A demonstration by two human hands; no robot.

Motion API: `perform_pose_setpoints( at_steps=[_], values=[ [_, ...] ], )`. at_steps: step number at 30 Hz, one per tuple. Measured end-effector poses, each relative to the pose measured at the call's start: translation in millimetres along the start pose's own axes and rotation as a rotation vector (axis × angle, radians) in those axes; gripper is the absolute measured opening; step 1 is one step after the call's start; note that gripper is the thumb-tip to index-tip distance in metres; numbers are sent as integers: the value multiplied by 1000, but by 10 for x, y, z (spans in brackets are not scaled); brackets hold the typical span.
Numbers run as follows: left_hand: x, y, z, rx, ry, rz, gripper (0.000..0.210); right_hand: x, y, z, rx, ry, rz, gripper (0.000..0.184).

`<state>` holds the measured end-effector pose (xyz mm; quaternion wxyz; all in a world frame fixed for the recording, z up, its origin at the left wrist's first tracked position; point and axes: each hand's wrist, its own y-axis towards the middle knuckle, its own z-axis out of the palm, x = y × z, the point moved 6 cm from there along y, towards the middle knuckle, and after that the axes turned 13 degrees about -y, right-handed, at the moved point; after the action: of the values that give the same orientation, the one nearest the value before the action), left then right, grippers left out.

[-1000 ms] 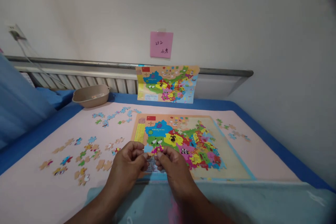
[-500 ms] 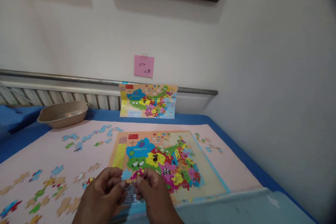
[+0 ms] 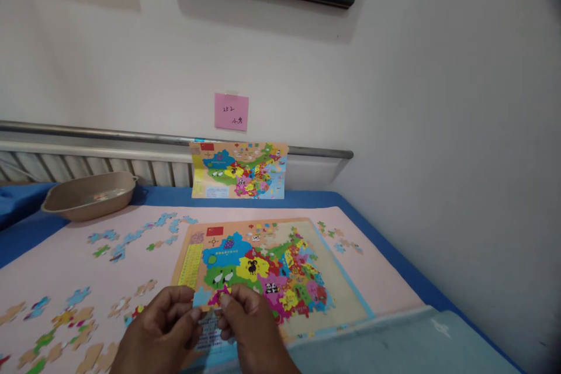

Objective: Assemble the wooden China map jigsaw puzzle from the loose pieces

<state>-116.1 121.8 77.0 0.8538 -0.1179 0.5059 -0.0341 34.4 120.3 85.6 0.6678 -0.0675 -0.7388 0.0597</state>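
L hand [image 3: 160, 327] was nearly closed, thumb + fingertips pinching a light-blue pc [image 3: 202, 298] by its L edge. R hand [image 3: 252, 324] likewise drawn in tight, thumb over fingers, gripping a magenta pc [image 3: 214, 299] right beside the blue one; couldn't tell if the two were joined. Both pcs were btwn the hands, held over the near L part of the puzzle board [image 3: 346, 298].

Writing: just below the held pcs, a small-print panel [image 3: 210, 336], too blurred to read. Beyond L hand, a yellow panel [image 3: 191, 266] w/ tiny lines, also illegible. Farther ahead of the hands, coloured title characters ran along the board's top by a red flag [image 3: 214, 231]; too small to make out. Past that, a printed map sheet [image 3: 239, 170] stood agst the wall rail [image 3: 324, 152], same layout, text unreadable. Above it, a pink note [image 3: 231, 111] taped up, handwritten "252" + a line of characters below, unclear.

Left of L hand: loose pcs [image 3: 65, 317] in a scatter; farther off, blue pcs [image 3: 140, 238] and a tan basin [image 3: 87, 210]. Well right of R hand, beyond the board: a few more pcs [image 3: 346, 244].
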Motion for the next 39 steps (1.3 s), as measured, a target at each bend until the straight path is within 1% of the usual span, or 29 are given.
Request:
perform_pose_setpoints(
  at_steps=[2, 4, 7, 9, 10, 13, 16, 20, 31, 39],
  values=[
    [15, 11, -11, 4, -16, -18, 59, -12, 9, 1, 4, 25, -6, 49],
    [-24, -5, -1, -3, -5, 7, 57, -25, 10, 8, 6, 55, 0, 48],
    [-134, -59, 39, -15, 127, 59, 50, -24, -16, 14, -8, 75, 6, 44],
    [-185, -83, 78, 12, 204, 54, 49, -13, -42, 9, -29, 78, -1, 39],
    [-203, -88, 93, 26, 208, 50, 48, -11, -50, 8, -35, 76, -4, 36],
    [-222, -82, 117, 53, 144, 34, 47, -42, -47, 18, -23, 84, 9, 30],
    [-237, -80, 124, 40, 113, 42, 45, -82, -30, 25, -4, 98, 13, 27],
    [-251, -100, 151, 40, 121, 45, 44, -79, -30, 23, 10, 97, -8, 27],
    [-199, -64, 124, 73, 72, 47, 41, -36, -37, 18, -19, 132, 64, 31],
    [-143, -66, 91, 84, 71, 13, 37, 8, -38, 7, -28, 125, 56, 31]
  ],
)
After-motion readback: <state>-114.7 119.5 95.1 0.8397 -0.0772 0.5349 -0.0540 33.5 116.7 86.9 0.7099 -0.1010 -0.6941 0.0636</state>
